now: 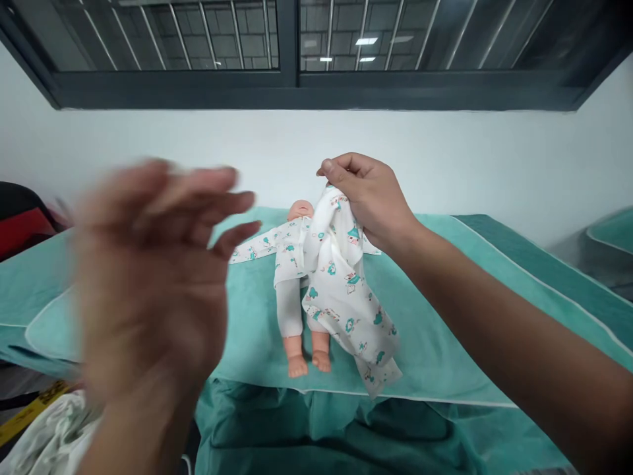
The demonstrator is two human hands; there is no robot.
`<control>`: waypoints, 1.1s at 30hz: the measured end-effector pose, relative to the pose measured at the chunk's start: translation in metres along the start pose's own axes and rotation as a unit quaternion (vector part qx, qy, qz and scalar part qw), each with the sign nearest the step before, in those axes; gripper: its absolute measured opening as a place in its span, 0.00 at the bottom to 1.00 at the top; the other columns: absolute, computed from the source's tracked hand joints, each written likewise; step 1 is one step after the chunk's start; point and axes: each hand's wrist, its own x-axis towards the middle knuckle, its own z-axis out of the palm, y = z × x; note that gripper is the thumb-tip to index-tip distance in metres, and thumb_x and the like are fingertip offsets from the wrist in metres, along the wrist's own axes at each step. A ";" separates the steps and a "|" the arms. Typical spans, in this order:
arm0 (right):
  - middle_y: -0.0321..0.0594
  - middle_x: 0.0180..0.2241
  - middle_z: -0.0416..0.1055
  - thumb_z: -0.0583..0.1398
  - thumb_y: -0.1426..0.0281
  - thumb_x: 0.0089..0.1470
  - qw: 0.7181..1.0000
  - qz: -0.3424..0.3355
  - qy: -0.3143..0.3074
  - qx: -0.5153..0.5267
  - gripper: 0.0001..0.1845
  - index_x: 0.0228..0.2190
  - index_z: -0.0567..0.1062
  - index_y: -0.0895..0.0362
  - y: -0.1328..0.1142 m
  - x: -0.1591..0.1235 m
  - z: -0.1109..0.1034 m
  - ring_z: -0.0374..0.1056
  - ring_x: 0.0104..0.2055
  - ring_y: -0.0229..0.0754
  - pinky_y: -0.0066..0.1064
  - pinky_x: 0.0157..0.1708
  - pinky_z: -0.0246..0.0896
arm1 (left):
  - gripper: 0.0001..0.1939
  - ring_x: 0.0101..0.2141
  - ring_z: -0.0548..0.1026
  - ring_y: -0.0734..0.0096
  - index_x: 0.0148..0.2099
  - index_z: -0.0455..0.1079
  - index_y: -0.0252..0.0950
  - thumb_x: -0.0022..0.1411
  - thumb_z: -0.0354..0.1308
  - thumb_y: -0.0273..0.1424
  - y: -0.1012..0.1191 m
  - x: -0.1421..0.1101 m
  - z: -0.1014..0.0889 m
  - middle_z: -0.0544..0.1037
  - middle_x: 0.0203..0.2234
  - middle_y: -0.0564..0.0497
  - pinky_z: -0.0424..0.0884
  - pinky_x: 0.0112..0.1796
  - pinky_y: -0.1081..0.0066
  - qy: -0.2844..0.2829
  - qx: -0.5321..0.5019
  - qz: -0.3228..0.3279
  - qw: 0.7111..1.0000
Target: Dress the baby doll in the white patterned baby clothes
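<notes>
My right hand (363, 188) pinches a white printed baby garment (353, 290) by its upper end. The cloth hangs down in folds over part of a baby doll (291, 310); the folds hide whether it is a top or trousers. The doll lies on its back with its bare feet towards me, in a matching printed long-sleeved top (289, 254) and plain white leggings. Close to the camera at left, my left hand (163, 277) is raised and blurred by motion. Its fingers are apart and hold nothing.
A teal sheet (252, 316) covers the bed under the doll, and its green cloth side (321, 429) hangs at the front. Behind stand a white wall and a barred window (297, 86). Crumpled white cloth (59, 432) lies at lower left, near a yellow strip.
</notes>
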 end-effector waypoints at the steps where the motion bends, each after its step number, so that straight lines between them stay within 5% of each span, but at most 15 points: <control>1: 0.36 0.29 0.65 0.60 0.46 0.52 1.000 0.000 -0.008 0.007 0.23 0.33 0.72 0.54 -0.003 0.003 0.003 0.63 0.34 0.38 0.28 0.29 0.56 | 0.13 0.51 0.71 0.63 0.45 0.72 0.50 0.56 0.65 0.39 -0.011 0.000 0.005 0.76 0.46 0.59 0.71 0.49 0.65 -0.024 0.008 0.023 0.999; 5: 0.36 0.29 0.65 0.59 0.45 0.51 0.998 -0.004 -0.058 0.025 0.25 0.33 0.72 0.54 -0.017 0.008 0.018 0.64 0.35 0.37 0.28 0.30 0.56 | 0.17 0.45 0.74 0.60 0.47 0.73 0.40 0.53 0.66 0.33 -0.063 0.014 0.019 0.78 0.43 0.49 0.70 0.45 0.64 -0.119 0.088 -0.057 0.987; 10: 0.35 0.27 0.66 0.61 0.44 0.49 0.991 0.027 -0.126 -0.028 0.26 0.31 0.72 0.55 -0.010 0.004 0.009 0.62 0.31 0.36 0.27 0.28 0.54 | 0.07 0.30 0.75 0.66 0.34 0.71 0.36 0.51 0.63 0.30 -0.084 0.045 0.016 0.76 0.26 0.53 0.70 0.32 0.70 -0.033 0.024 -0.090 0.995; 15: 0.37 0.30 0.72 0.66 0.50 0.45 0.914 0.127 -0.377 -0.078 0.23 0.30 0.77 0.58 0.010 -0.005 -0.015 0.66 0.32 0.38 0.27 0.29 0.57 | 0.06 0.31 0.76 0.66 0.32 0.70 0.35 0.49 0.62 0.29 -0.077 0.063 -0.001 0.75 0.23 0.53 0.72 0.34 0.71 -0.005 -0.079 -0.148 0.986; 17: 0.37 0.31 0.73 0.67 0.54 0.45 0.921 0.140 -0.360 -0.046 0.19 0.31 0.78 0.57 0.014 -0.008 -0.017 0.67 0.32 0.39 0.28 0.30 0.58 | 0.09 0.32 0.77 0.63 0.34 0.73 0.34 0.50 0.63 0.32 -0.077 0.059 -0.008 0.77 0.25 0.51 0.73 0.35 0.68 -0.057 -0.064 -0.181 0.980; 20: 0.35 0.29 0.71 0.64 0.58 0.49 0.968 0.125 -0.213 0.042 0.14 0.31 0.76 0.56 0.016 -0.011 -0.009 0.65 0.29 0.36 0.27 0.27 0.56 | 0.16 0.32 0.78 0.58 0.40 0.75 0.34 0.47 0.68 0.34 -0.078 0.048 -0.015 0.80 0.29 0.47 0.72 0.32 0.67 -0.197 0.028 -0.228 0.953; 23: 0.35 0.28 0.70 0.64 0.60 0.50 0.972 0.135 -0.177 0.081 0.11 0.27 0.74 0.56 0.016 -0.011 0.004 0.63 0.28 0.36 0.27 0.24 0.54 | 0.17 0.32 0.77 0.56 0.37 0.77 0.34 0.43 0.72 0.33 -0.079 0.038 -0.015 0.81 0.30 0.46 0.70 0.28 0.68 -0.281 0.146 -0.236 0.919; 28: 0.36 0.28 0.71 0.63 0.59 0.51 0.969 0.136 -0.171 0.112 0.13 0.28 0.74 0.56 0.019 -0.011 0.013 0.65 0.29 0.36 0.27 0.26 0.58 | 0.16 0.31 0.78 0.59 0.39 0.77 0.34 0.48 0.69 0.36 -0.082 0.036 -0.008 0.81 0.31 0.46 0.72 0.32 0.66 -0.156 0.035 -0.208 0.965; 33: 0.38 0.35 0.75 0.70 0.63 0.43 0.892 0.140 -0.427 0.041 0.17 0.34 0.76 0.58 0.009 -0.012 0.001 0.69 0.35 0.39 0.28 0.33 0.64 | 0.21 0.35 0.80 0.56 0.49 0.74 0.32 0.54 0.64 0.35 -0.084 0.038 -0.011 0.81 0.33 0.45 0.75 0.39 0.62 -0.130 -0.115 -0.267 0.948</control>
